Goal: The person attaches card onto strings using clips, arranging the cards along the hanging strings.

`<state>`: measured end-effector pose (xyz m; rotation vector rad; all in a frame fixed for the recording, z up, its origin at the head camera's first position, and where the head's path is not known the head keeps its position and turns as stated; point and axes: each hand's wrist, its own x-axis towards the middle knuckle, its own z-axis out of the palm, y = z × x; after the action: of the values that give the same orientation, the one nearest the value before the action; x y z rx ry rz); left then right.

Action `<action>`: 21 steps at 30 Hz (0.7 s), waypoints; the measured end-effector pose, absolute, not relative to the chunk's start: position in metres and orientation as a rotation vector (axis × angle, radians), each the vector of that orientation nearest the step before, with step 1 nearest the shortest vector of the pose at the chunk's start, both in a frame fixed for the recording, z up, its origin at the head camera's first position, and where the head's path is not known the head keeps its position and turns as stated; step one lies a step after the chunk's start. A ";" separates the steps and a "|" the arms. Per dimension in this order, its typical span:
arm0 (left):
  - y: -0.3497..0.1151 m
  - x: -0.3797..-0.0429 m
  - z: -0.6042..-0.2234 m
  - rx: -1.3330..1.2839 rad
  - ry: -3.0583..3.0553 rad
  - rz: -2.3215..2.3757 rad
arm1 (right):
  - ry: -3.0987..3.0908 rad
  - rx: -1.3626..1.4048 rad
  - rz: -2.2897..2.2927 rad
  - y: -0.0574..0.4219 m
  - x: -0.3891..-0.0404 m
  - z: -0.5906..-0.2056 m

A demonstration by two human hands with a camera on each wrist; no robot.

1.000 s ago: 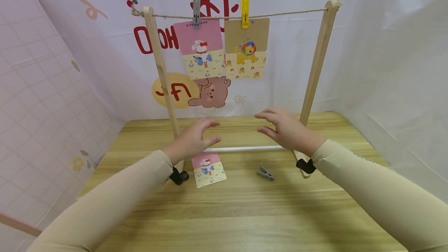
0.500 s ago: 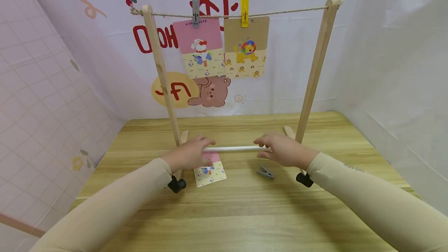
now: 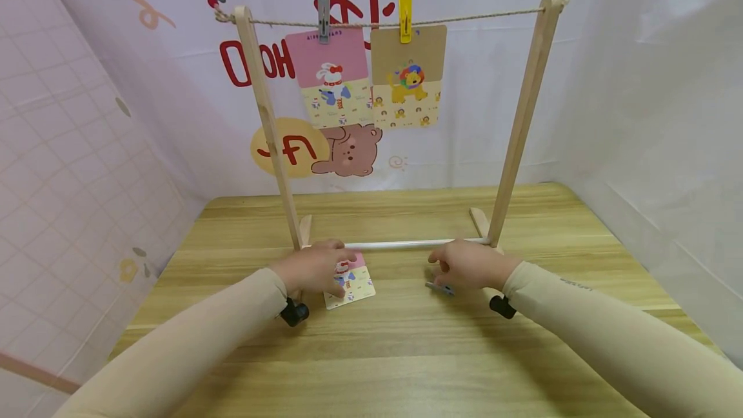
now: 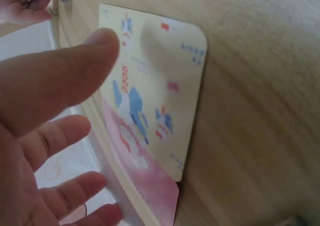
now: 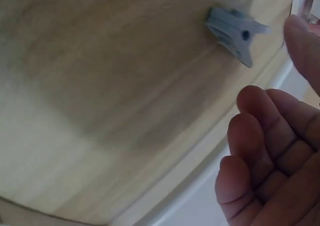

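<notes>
A pink and cream card (image 3: pixel 358 288) with a rabbit picture lies flat on the table under my left hand (image 3: pixel 313 268). In the left wrist view the thumb (image 4: pixel 75 73) hovers over the card's cream half, and the fingers are spread apart from it. My right hand (image 3: pixel 471 264) is just above a grey clothespin (image 3: pixel 445 289), partly hiding it from the head camera. The right wrist view shows that clothespin (image 5: pixel 232 30) whole on the table, apart from the loosely bent fingers (image 5: pixel 245 136). Neither hand holds anything.
A wooden frame (image 3: pixel 525 108) carries a rope (image 3: pixel 482 17). From it hang a rabbit card (image 3: pixel 333 76) on a grey clothespin (image 3: pixel 324 15) and a lion card (image 3: pixel 409 76) on a yellow clothespin (image 3: pixel 405 15). A white bar (image 3: pixel 400 244) joins the posts low down.
Both hands have come down from above the white bar towards the table, the left over the loose card, the right over the grey clothespin. Card and clothespin stay in place.
</notes>
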<state>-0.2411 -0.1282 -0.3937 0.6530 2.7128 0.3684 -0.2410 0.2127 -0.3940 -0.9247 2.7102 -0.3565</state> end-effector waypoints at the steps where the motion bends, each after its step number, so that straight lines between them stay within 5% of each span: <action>1: -0.128 -0.241 -0.394 0.655 2.714 0.357 | 2.707 -0.927 -0.352 0.213 -0.241 -0.396; 21: -0.114 -0.232 -0.407 0.766 2.645 0.347 | 2.687 -0.807 -0.265 0.199 -0.238 -0.399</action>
<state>-0.2317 -0.1143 -0.4073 0.7662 2.6454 0.3466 -0.2377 0.1989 -0.3990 -0.8071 2.6874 -0.2653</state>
